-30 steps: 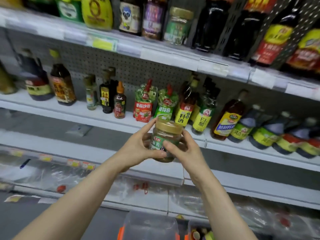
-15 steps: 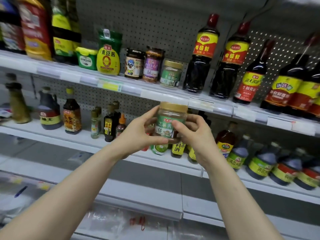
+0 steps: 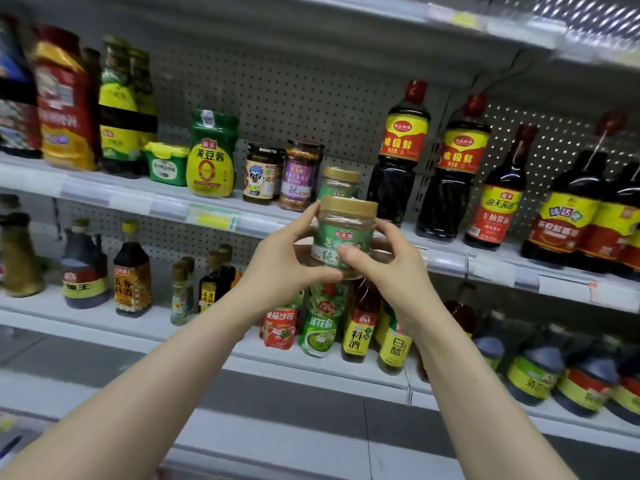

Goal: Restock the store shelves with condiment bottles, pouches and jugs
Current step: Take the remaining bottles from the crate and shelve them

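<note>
Head view: both hands grip a green-labelled jar (image 3: pixel 346 233), held upright in front of the upper shelf (image 3: pixel 138 202). The left hand (image 3: pixel 284 268) curls round its left side. The right hand (image 3: pixel 391 268) holds its right side, thumb on the label. A matching jar (image 3: pixel 339 183) stands just beyond and above it, between a purple-labelled jar (image 3: pixel 301 174) and a dark soy bottle (image 3: pixel 398 157). The placing move likely runs up and far, over the shelf's front lip.
</note>
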Demonstrator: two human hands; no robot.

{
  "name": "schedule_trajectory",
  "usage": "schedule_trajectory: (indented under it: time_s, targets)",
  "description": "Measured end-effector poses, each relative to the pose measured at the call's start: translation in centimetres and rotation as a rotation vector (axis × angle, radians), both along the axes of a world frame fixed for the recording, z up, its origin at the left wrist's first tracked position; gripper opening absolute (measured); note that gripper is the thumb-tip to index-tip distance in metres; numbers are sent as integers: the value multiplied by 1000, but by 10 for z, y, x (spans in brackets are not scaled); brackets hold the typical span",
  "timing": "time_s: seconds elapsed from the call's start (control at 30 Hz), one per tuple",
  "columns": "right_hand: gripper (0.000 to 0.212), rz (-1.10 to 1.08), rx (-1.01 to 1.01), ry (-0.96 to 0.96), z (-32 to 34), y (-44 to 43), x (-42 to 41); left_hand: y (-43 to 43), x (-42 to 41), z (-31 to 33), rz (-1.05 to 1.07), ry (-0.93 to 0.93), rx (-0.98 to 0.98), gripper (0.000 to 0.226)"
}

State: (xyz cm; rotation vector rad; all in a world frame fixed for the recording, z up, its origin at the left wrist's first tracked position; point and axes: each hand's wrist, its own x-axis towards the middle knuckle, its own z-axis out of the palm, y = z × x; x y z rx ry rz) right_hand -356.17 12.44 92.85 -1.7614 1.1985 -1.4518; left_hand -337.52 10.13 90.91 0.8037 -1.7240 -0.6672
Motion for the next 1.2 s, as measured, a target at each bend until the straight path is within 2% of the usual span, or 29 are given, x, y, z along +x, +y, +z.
schedule_trajectory:
  time_s: [0.23, 0.47, 0.73, 1.2]
  targets:
    - [59, -107, -99, 15, 26, -35, 14, -45, 8, 29, 13, -48, -93, 109]
    - [65, -208, -137, -45, 56, -73, 18, -94, 6, 63, 55, -89, -203, 111]
    - [51, -227, -122, -58, 47, -98, 13, -124, -3, 55, 15, -118, -190, 108]
    - [44, -245, -98, -35, 35, -123, 11, -145, -7, 48, 81, -236, -204, 111]
